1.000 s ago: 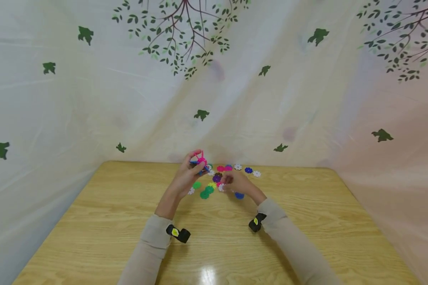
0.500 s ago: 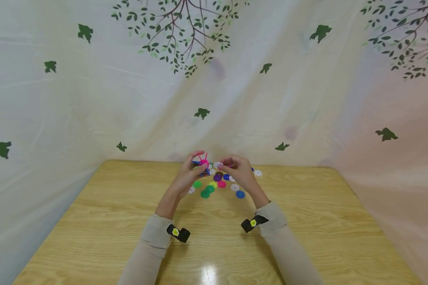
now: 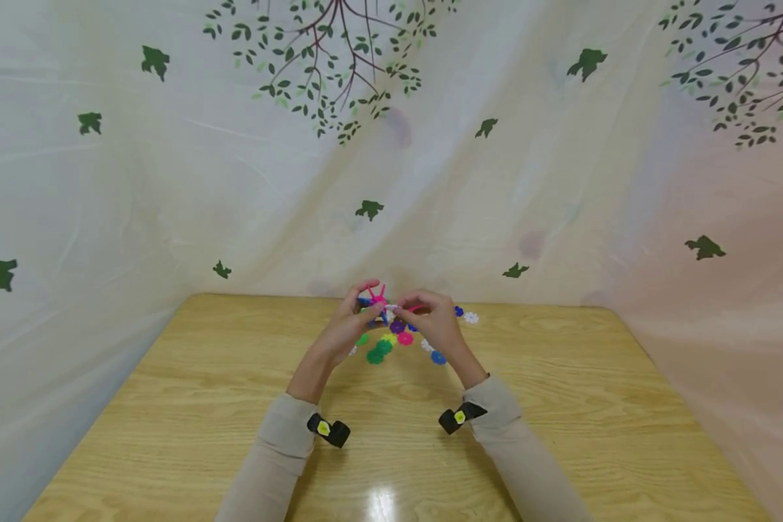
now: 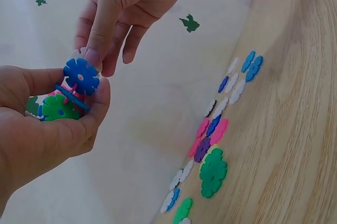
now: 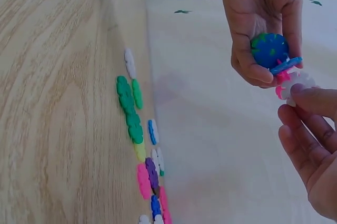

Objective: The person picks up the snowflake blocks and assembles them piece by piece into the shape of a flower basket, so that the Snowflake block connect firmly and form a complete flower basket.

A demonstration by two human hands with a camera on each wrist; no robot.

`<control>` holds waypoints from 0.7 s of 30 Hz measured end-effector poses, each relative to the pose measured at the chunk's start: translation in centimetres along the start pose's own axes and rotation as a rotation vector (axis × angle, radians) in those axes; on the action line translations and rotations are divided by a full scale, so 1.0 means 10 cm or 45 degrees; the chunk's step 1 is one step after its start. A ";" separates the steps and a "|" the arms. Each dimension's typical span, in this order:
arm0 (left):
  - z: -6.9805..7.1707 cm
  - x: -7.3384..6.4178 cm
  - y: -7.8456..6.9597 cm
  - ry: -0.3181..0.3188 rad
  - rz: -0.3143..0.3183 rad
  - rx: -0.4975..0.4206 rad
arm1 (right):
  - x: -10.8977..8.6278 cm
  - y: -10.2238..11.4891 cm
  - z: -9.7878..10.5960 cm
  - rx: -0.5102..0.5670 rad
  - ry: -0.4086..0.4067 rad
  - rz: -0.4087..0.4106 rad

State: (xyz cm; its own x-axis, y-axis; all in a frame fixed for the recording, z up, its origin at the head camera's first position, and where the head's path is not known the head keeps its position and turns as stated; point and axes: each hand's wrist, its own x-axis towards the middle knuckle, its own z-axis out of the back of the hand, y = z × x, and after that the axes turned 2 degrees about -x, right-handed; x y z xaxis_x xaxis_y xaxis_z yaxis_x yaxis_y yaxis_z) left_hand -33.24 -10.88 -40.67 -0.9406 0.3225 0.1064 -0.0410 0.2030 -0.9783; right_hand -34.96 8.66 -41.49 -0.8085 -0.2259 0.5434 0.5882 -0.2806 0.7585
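Note:
My left hand [image 3: 339,332] grips a cluster of interlocked flower-shaped plastic discs, raised above the table. In the left wrist view the cluster shows a blue disc [image 4: 81,77], a green disc [image 4: 58,110] and pink parts between them. Thumb and fingers hold it from both sides and hide some of it. My right hand [image 3: 438,325] pinches a white disc [image 5: 297,82] between thumb and fingers. That disc is up against the pink and blue side of the cluster; whether its notch is engaged cannot be seen.
Several loose discs lie flat below the hands near the far table edge, among them green ones [image 4: 213,174], a purple one [image 3: 397,327] and a pink one [image 3: 405,338]. Behind the wooden table [image 3: 391,435] hangs a pale leaf-print cloth [image 3: 287,217].
My right hand was low over the loose discs, then rose with a white disc and moved left to the cluster. My left hand has shifted slightly right, still holding the cluster.

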 end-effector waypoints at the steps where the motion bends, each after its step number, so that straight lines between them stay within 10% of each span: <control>1: -0.01 0.00 0.00 0.001 0.003 -0.003 | -0.01 0.01 -0.01 -0.007 -0.003 0.005; 11: -0.08 -0.01 0.02 0.017 -0.015 -0.055 | -0.08 0.34 0.00 0.116 -0.076 0.080; 21: -0.08 -0.03 -0.02 -0.059 -0.038 -0.078 | -0.04 0.05 -0.05 0.255 -0.080 0.085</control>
State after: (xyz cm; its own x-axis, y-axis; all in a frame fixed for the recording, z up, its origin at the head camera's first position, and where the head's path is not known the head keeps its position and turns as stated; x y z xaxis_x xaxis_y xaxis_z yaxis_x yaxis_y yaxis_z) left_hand -32.70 -10.22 -40.38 -0.9540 0.2723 0.1257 -0.0500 0.2688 -0.9619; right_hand -34.38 8.16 -41.50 -0.7709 -0.1773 0.6117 0.6303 -0.0744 0.7728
